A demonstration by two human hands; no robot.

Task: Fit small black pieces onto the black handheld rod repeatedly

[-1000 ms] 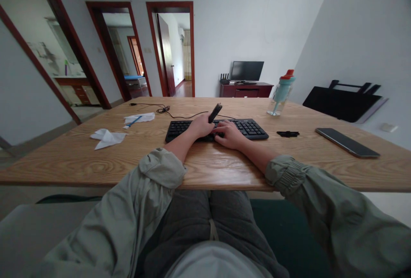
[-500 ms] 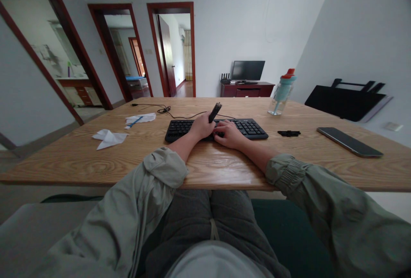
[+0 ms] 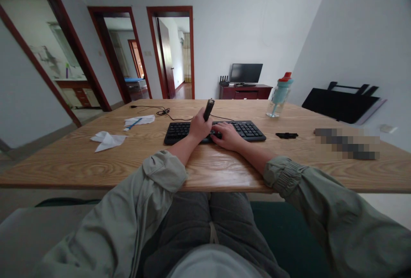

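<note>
Keyboard [image 3: 249,130] flat on table [image 3: 221,168]; probably light and stiff, hard to bend, apt to slide; best steadied by its end edges (keys would give under a grip). Black handle [image 3: 209,109] tilts up over the keyboard's middle; looks rigid, light, easily gripped round the shaft. Left hand [image 3: 199,125] curled closed around it; right hand [image 3: 227,136] loosely spread on the keyboard, fingers part bent, thumb apart.

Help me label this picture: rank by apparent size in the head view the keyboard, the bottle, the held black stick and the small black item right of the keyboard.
1. Keyboard
2. Bottle
3. Black stick and small black item: too alike to rank
</note>
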